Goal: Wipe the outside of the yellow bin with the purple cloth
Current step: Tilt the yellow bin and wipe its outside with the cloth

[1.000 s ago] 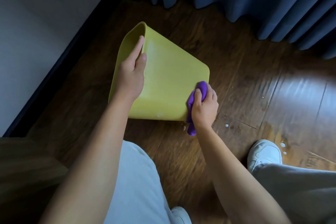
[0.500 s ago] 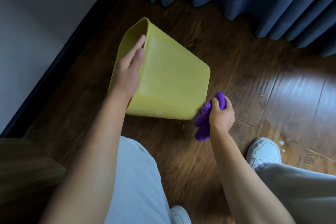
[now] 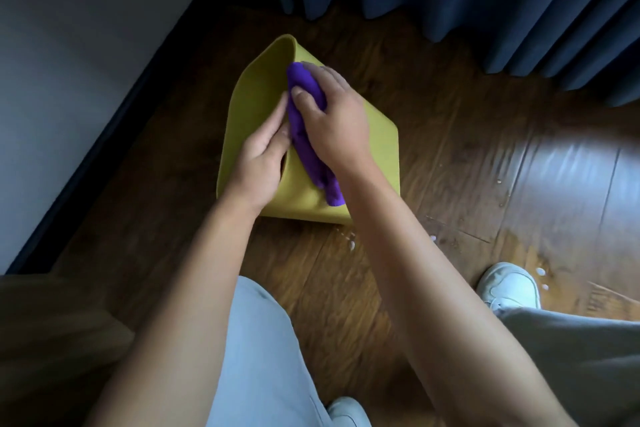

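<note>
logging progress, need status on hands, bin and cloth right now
Left hand steadies yellow bin at its rim. Right hand presses purple cloth on bin's outer side. Nothing blocking.

Right hand (image 3: 332, 121) and purple cloth (image 3: 304, 121) cover part of yellow bin (image 3: 377, 152) side. Bin opening faces away, interior unseen. Left fingertips hidden behind cloth.

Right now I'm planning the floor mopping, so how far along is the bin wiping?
Under way. The left hand steadies the tipped bin at its rim; the right hand presses the cloth on the upper side. The other sides and the floor droplets remain.
</note>
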Action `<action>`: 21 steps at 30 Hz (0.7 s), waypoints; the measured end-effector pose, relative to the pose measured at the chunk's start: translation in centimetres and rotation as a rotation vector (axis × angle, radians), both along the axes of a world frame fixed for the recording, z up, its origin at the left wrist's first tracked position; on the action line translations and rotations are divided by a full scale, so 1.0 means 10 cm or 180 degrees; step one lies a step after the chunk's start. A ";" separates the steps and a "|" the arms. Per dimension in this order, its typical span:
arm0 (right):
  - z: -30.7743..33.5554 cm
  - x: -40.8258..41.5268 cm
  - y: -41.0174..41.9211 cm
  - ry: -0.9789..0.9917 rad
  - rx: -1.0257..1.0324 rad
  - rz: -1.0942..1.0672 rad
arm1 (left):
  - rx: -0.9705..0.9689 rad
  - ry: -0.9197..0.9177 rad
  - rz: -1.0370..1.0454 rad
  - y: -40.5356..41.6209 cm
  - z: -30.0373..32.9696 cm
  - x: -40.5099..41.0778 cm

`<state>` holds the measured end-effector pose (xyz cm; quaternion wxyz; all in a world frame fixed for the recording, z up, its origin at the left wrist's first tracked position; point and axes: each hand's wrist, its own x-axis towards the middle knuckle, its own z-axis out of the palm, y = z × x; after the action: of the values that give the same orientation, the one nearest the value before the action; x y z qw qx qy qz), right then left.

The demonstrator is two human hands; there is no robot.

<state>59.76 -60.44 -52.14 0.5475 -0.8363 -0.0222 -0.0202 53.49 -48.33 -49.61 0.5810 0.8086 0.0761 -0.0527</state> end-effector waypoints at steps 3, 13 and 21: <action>-0.07 -0.03 -0.02 0.0055 0.0005 0.0021 | 0.0016 0.0040 0.0058 0.01 -0.01 0.01; 0.13 -0.41 -0.49 0.0692 -0.0325 0.1025 | 0.0599 -0.0088 0.0429 0.00 -0.01 0.00; -0.03 -0.35 -1.10 0.1482 0.0175 0.0047 | 0.1156 -0.0090 0.0388 -0.10 0.15 -0.07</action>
<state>56.28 -71.42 -52.46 0.5606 -0.8029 0.0992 0.1767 52.77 -49.31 -48.09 0.4287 0.8947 0.1251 0.0085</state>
